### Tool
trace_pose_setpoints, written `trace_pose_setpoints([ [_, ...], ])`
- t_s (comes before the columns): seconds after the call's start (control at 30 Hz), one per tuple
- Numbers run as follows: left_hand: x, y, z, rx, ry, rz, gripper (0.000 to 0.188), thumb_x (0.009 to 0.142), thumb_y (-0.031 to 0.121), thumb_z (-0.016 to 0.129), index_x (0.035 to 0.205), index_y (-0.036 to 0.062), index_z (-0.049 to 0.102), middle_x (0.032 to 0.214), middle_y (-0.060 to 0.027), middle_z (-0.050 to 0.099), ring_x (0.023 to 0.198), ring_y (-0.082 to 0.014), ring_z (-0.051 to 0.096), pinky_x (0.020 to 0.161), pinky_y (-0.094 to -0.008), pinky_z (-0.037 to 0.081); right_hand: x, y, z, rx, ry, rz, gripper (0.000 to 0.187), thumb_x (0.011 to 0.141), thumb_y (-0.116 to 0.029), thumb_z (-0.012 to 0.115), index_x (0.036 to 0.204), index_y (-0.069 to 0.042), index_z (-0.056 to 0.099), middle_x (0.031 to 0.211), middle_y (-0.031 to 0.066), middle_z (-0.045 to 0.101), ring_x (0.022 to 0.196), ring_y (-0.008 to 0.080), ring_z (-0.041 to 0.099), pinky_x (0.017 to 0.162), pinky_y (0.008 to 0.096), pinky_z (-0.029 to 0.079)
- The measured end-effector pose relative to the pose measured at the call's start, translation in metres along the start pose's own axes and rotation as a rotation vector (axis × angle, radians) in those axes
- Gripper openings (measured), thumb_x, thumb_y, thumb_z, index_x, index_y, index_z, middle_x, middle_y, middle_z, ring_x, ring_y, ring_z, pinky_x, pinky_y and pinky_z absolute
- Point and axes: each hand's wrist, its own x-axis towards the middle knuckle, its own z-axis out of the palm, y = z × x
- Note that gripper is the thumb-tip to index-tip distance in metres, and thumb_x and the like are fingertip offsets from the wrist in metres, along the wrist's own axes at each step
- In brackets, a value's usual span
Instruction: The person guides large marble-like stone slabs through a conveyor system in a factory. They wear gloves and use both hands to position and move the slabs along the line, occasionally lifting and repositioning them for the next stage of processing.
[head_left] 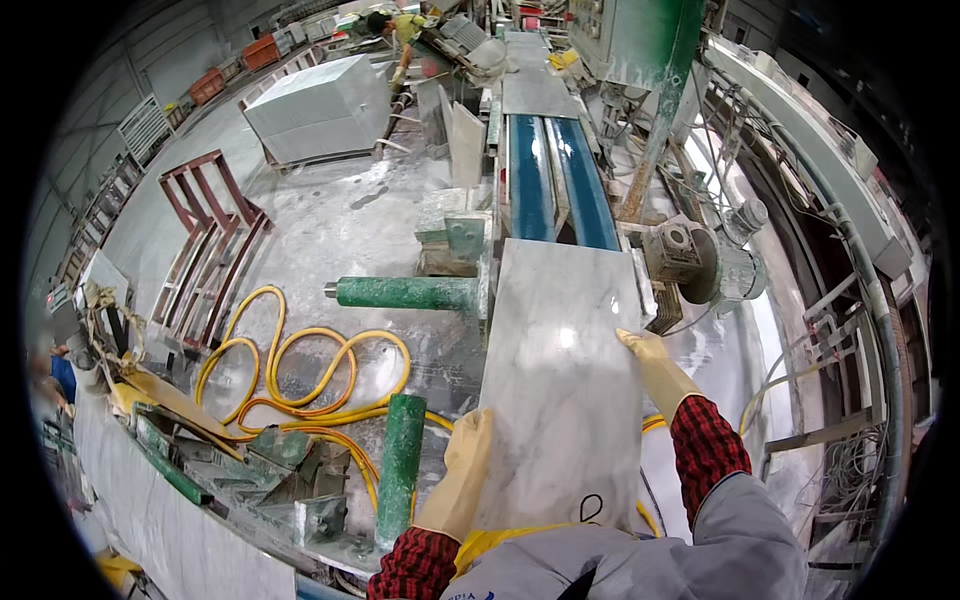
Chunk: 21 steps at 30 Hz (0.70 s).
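Observation:
A long white-grey polished marble slab lies lengthwise in front of me, its far end at the near end of a conveyor with blue belts. My left hand, in a cream rubber glove, is closed on the slab's left edge near my body. Farther forward, my right hand in a matching glove grips the right edge, its fingertips at the rim. What lies under the slab is hidden. Another pale slab rests on the conveyor ahead.
Left of the slab, a green roller juts sideways and another green roller stands near my left arm. A yellow hose coils on the floor. A motor flanks the conveyor's right. A person bends at the far left.

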Motion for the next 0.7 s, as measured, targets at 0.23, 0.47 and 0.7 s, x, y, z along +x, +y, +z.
trace_pose_setpoints([
  [0.23, 0.033, 0.004, 0.008, 0.031, 0.015, -0.049, 0.057, 0.103, 0.058, 0.052, 0.124, 0.0096, 0.074, 0.110, -0.0189, 0.077, 0.111, -0.0370, 0.073, 0.096, -0.0476, 0.053, 0.018, -0.017, 0.018, 0.052, -0.046, 0.049, 0.105, 0.090, -0.050, 0.087, 0.163, 0.010, 0.040, 0.159, 0.0253, 0.055, 0.144, 0.0343, 0.056, 0.116, 0.0460, 0.047],
  [0.47, 0.063, 0.001, 0.021, -0.098, -0.061, -0.085, 0.049, 0.107, 0.052, 0.061, 0.132, 0.0116, 0.073, 0.110, -0.0014, 0.077, 0.100, -0.0151, 0.069, 0.084, -0.0366, 0.053, 0.034, -0.036, 0.021, -0.026, 0.036, 0.101, 0.105, 0.092, -0.050, 0.084, 0.166, 0.006, 0.035, 0.165, 0.0248, 0.050, 0.151, 0.0347, 0.051, 0.122, 0.0467, 0.042],
  [0.7, -0.012, -0.039, -0.022, -0.600, -0.550, -0.409, 0.049, 0.106, 0.036, 0.075, 0.133, -0.0040, 0.067, 0.108, -0.0130, 0.080, 0.091, -0.0224, 0.077, 0.077, -0.0341, 0.062, -0.114, 0.012, -0.036, 0.119, -0.586, 0.426, 0.045, 0.103, -0.043, 0.076, 0.115, 0.001, 0.076, 0.103, 0.0116, 0.079, 0.092, 0.0185, 0.075, 0.083, 0.0332, 0.057],
])
